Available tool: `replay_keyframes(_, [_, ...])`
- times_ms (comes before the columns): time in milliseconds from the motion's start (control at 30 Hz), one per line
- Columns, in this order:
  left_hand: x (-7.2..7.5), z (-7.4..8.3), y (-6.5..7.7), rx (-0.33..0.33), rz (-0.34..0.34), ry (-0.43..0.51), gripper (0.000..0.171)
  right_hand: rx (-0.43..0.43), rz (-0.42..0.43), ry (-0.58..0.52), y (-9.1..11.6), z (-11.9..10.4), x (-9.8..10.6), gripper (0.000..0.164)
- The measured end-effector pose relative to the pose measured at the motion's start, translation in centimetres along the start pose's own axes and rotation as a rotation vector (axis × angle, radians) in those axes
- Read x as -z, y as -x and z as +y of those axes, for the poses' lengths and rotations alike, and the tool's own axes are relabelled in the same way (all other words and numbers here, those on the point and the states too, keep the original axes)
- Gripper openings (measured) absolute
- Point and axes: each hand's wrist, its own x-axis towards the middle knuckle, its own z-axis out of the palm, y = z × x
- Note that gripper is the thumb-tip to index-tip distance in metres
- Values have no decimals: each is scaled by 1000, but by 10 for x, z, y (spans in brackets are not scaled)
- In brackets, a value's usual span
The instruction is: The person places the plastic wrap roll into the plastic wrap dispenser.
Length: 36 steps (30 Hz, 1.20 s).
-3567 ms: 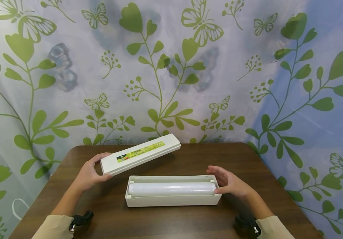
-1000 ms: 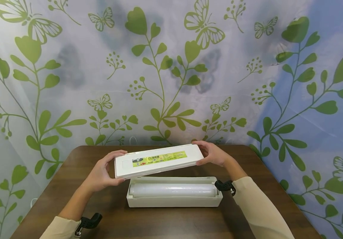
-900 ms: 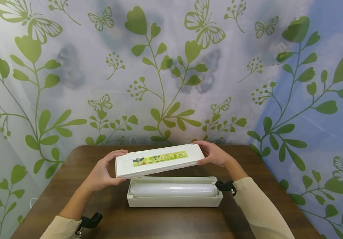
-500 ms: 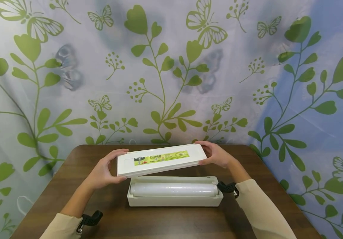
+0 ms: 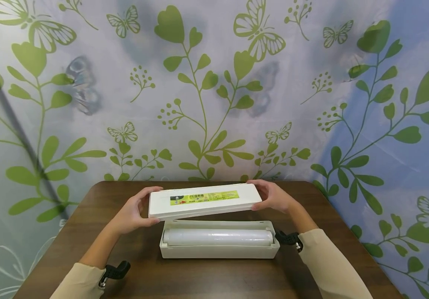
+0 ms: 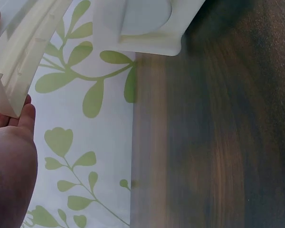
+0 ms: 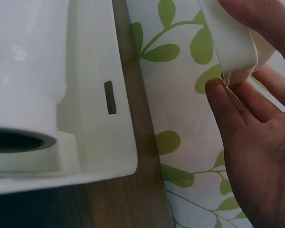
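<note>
Aloft, left hand (image 5: 131,214) and right hand (image 5: 277,197) pinch the slanted lid (image 5: 204,201) at opposite ends.

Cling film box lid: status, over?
Left hand and right hand gripping opposite ends of lid. Lid tilted, off open box; cling film roll inside. Nothing visible between lid and box.

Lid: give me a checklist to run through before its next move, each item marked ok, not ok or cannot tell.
1. Lid held at both ends: ok; left hand on one end, right hand on the other.
2. Label facing up: ok.
3. Box standing on the table, open side up: ok.
4. Roll inside the box: ok.
5. Lid squared up with the box: not ok; in the head view it slants and sits further left.
6. Roll fully settled at both ends: cannot tell.
</note>
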Motion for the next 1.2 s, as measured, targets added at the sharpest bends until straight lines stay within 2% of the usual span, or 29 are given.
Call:
replay_keyframes(433, [-4, -9, 1, 15, -37, 46, 91, 92, 94, -33, 12, 11, -2, 82])
replay_keyframes(900, [-11, -7, -1, 58, -6, 15, 85, 196, 81, -52, 28, 15, -4, 80])
replay_keyframes(1200, [-20, -10, -1, 54, -36, 36, 82, 227, 79, -101, 44, 20, -6, 78])
